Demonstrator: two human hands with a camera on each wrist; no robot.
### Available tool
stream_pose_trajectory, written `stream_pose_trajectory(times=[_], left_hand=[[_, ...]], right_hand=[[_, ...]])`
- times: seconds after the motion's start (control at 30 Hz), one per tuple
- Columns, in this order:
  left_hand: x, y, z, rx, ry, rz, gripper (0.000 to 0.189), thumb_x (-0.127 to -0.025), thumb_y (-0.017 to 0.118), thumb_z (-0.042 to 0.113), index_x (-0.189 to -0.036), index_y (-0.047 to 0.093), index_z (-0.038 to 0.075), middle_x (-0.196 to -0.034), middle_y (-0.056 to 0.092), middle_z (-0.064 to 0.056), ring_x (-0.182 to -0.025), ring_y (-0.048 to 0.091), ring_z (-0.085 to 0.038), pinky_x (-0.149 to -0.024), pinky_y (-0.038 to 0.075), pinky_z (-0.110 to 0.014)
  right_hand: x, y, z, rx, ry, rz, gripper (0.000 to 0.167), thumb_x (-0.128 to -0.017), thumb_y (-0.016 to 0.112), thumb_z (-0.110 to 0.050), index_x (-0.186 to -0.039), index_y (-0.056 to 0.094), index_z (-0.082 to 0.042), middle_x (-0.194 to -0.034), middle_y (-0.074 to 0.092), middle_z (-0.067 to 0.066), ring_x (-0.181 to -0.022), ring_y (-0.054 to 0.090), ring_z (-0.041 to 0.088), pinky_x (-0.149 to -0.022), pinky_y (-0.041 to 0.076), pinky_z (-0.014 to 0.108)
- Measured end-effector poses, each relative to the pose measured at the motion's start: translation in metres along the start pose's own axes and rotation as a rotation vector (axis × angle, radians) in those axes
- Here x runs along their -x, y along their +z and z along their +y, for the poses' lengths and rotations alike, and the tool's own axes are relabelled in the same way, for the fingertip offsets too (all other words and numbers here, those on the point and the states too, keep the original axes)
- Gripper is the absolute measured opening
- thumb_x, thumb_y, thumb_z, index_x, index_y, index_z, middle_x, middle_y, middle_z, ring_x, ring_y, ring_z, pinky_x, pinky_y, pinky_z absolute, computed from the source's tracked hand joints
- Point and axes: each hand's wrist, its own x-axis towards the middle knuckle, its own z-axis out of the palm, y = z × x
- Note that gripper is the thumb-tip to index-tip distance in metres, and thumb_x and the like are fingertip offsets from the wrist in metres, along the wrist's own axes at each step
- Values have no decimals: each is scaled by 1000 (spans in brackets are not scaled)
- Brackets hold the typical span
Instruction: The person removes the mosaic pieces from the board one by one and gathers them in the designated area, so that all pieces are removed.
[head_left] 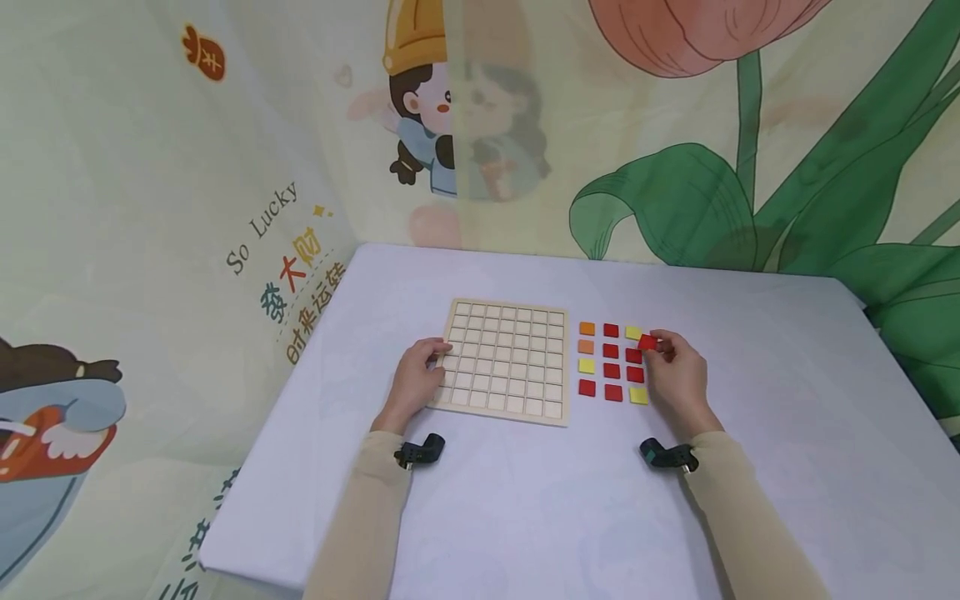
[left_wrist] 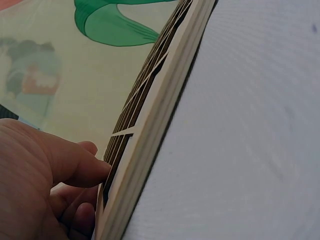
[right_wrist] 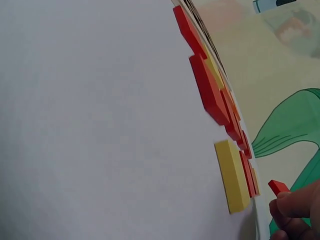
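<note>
A square wooden grid board (head_left: 506, 358) with pale cells lies on the table. At its left edge, my left hand (head_left: 414, 377) holds the frame with bent fingers; in the left wrist view, a fingertip (left_wrist: 106, 171) lies on the board's rim (left_wrist: 145, 150). Between thumb and fingers, my right hand (head_left: 681, 375) pinches a red square tile (head_left: 647, 342), raised above the tabletop in the right wrist view. Beside the board sit columns of tiles, among them an orange tile (head_left: 587, 328), a red tile (head_left: 611, 330) and a yellow tile (head_left: 633, 332), the last partly overlapped by the held tile.
A white-covered table (head_left: 517, 500) carries everything. Its far side meets a printed cloth backdrop (head_left: 517, 225), and another printed cloth (head_left: 150, 208) hangs at the left. A black wrist camera (head_left: 422, 450) sits on the left sleeve, and another camera (head_left: 667, 455) on the right sleeve.
</note>
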Motion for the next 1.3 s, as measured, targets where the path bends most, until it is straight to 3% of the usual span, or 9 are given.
stream_pose_trajectory(times=[0.37,1.03,1.3], left_hand=[[1,2,-1,17,7,18,39,-86,55,-5,-122,65,5,-138,53,-10,-118,52,-26,-104,44,-40],[1,1,-1,6,2,11,39,-87,54,-5,-123,64,6,-139,52,-9,-118,52,-26,-104,43,-41],[0,2,-1,7,13,21,39,-86,55,-5,-122,65,5,-138,53,-11,-117,53,-27,-103,44,-41]], right_hand=[[-14,-7,9,23,-11,-1,38,-98,54,-7,-135,52,-4,-113,54,19,-103,48,32,-86,48,40],[-30,-9,2,263,22,-146,38,-97,57,-9,-134,51,0,-113,50,24,-100,46,37,-89,51,49],[-32,-12,-3,283,64,-195,38,-99,54,-8,-135,48,0,-118,48,25,-104,46,38,-92,51,50]])
